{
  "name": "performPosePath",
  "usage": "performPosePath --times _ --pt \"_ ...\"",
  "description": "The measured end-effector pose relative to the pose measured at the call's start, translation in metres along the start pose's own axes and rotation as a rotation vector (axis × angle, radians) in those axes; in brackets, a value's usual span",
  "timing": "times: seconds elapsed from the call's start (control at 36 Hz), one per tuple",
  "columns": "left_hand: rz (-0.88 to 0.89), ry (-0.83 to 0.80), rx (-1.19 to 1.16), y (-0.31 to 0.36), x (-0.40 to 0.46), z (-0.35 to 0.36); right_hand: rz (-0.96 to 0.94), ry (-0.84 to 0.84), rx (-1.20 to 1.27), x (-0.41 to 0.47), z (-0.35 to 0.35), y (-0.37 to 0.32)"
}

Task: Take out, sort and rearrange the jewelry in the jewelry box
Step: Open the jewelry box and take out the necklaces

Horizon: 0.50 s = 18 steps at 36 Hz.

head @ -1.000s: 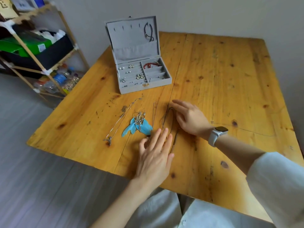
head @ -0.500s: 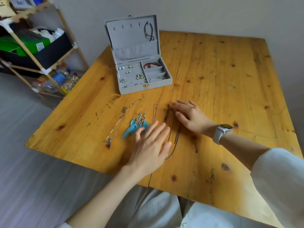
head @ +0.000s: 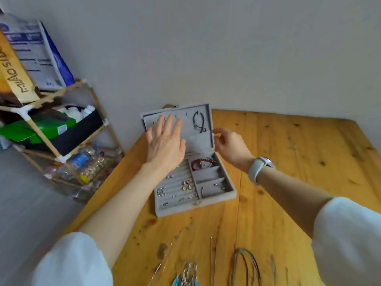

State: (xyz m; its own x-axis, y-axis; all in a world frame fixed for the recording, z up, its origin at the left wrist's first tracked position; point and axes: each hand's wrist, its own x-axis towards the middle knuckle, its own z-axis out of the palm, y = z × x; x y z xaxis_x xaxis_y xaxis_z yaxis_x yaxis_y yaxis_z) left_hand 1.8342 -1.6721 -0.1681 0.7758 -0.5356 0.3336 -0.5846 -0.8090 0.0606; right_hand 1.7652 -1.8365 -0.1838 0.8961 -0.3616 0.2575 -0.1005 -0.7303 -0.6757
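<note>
A tan bag (head: 14, 73) at ten o'clock carries the readable letters "MIIAO SI"; the blue-and-white printed bag (head: 41, 50) behind it and the white label on the green box (head: 39, 129) are too blurred to read. Both bags stand on a wooden rack (head: 61, 145) against the plain grey wall (head: 206, 48), with plastic bottles (head: 82, 164) on its lowest shelf. The knotty yellow plank table (head: 288, 162) fills the field from three to six o'clock; its far edge meets the wall, and its left edge runs diagonally above grey floor (head: 24, 203). The grey jewelry box (head: 206, 202) sits open at centre, near the table's far left corner, lid upright. A dark cord necklace (head: 199, 122) hangs inside the lid; a red bracelet (head: 202, 163) lies in the far right compartment, and small earrings (head: 186, 185) sit in the left-hand slots. The left hand (head: 165, 141) is spread flat, fingers straight and apart, in front of the lid lining. The right hand (head: 231, 145), with a white-strapped watch (head: 258, 168) on its wrist, hovers at the lid's right edge, fingers loosely curled, holding nothing. At six o'clock lie thin chains (head: 213, 259), a looped cord (head: 245, 263) and blue feather earrings (head: 185, 279). Bare tabletop extends toward three o'clock.
</note>
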Motion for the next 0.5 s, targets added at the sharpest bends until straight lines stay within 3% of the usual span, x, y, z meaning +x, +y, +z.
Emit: performPosePath --times 0.14,0.25,0.36,0.5 --pt "-0.057 0.099 0.071 -0.019 0.053 0.016 0.012 0.097 -0.039 0.057 0.021 0.002" --pt "-0.132 0.172 0.038 -0.027 0.068 0.034 0.005 0.218 -0.327 0.083 0.028 0.001" --pt "-0.079 0.302 0.045 -0.031 0.067 0.046 -0.023 0.200 -0.516 0.090 0.038 0.001" --pt "-0.062 0.333 0.045 -0.033 0.065 0.048 0.022 0.193 -0.452 0.089 0.045 -0.004"
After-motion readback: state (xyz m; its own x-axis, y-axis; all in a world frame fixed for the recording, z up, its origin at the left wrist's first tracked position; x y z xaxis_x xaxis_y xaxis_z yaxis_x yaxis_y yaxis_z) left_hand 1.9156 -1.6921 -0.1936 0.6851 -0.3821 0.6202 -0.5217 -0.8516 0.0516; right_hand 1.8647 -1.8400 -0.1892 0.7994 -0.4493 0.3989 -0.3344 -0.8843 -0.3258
